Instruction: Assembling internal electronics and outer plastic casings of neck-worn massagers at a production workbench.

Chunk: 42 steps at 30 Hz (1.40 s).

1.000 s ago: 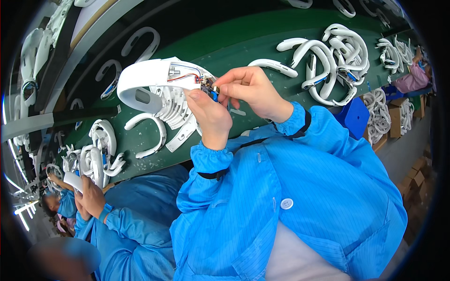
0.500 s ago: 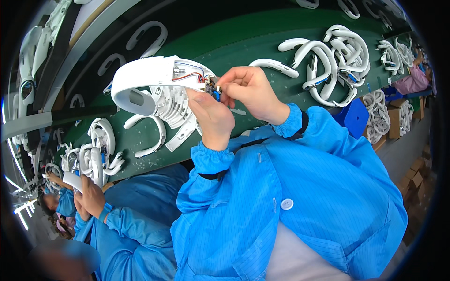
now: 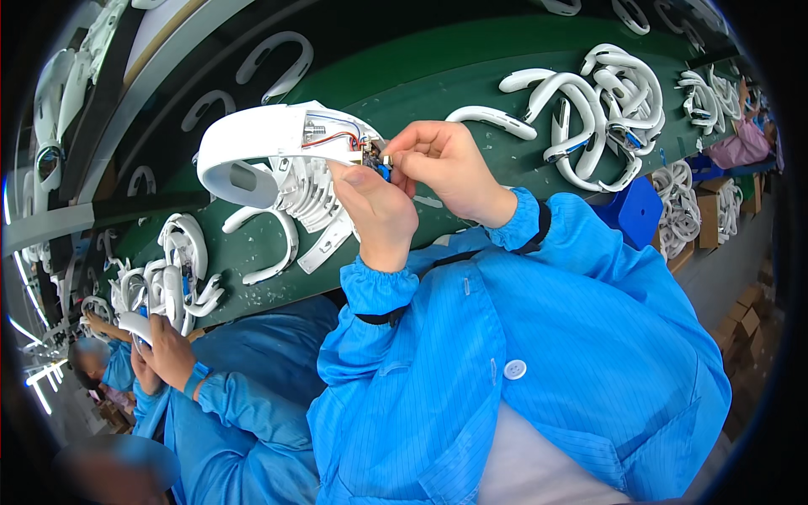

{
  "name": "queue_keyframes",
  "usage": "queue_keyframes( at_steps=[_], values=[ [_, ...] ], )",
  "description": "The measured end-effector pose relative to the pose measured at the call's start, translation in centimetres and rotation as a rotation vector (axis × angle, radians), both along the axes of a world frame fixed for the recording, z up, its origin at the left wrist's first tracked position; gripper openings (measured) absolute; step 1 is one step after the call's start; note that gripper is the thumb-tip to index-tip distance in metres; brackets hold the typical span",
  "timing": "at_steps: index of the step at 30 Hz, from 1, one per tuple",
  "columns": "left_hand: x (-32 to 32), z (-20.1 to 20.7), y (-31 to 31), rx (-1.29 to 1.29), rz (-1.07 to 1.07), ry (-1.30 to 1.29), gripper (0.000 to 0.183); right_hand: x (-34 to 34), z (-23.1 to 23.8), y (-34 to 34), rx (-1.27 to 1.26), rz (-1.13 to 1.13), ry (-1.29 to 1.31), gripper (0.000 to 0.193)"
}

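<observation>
A white curved neck-fan housing [image 3: 240,139] is held up over the bench, its inside exposed at the right end. Red and blue wires [image 3: 337,135] run there to a small circuit board [image 3: 371,155] with a blue part beside it. My left hand [image 3: 380,215] grips the housing's right end from below, thumb by the board. At the board's right edge, my right hand [image 3: 450,168] has thumb and forefinger pinched together. What sits between those fingertips is too small and too covered to name. Stacked white curved shells [image 3: 307,198] lie under the housing.
Piled white neck-fan parts [image 3: 619,101] lie on the green bench [image 3: 421,93] to the right. A blue bin [image 3: 627,210] stands at the bench's edge, near cardboard boxes [image 3: 709,215]. At left, a co-worker's hands [image 3: 168,353] hold another white piece, beside more piled parts [image 3: 172,269].
The housing and both my hands have shifted very slightly left, the pinch staying at the board. The co-worker's hands and white piece have moved a little.
</observation>
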<state>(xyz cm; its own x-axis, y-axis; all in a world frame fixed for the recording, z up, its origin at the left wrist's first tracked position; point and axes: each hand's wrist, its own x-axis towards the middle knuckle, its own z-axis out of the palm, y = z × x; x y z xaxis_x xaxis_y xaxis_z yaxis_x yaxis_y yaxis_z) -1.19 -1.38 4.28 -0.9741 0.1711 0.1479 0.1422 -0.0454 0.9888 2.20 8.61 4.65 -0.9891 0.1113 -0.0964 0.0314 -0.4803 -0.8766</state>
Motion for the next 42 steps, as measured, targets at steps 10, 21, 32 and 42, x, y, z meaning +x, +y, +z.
queue_keyframes(
  at_steps=[10, 21, 32, 42],
  values=[
    [-0.5, 0.3, 0.3, -0.069, -0.007, 0.172, 0.081, -0.1, 0.4, -0.5, 0.202, -0.128, 0.021, 0.014],
    [-1.0, -1.0, -0.1, 0.138, 0.058, -0.058, 0.079, -0.4, -1.8, 2.9, 0.851, -0.098, 0.017, 0.008],
    [-1.3, 1.4, -1.5, 0.485, -0.229, -0.513, 0.086, -0.1, -3.4, 5.1, 1.13, 0.042, 0.161, 0.016],
    [-1.1, 1.3, -1.4, 0.499, -0.3, -0.567, 0.088, -0.1, 1.6, 4.1, 0.812, -0.061, 0.219, 0.02]
  ],
)
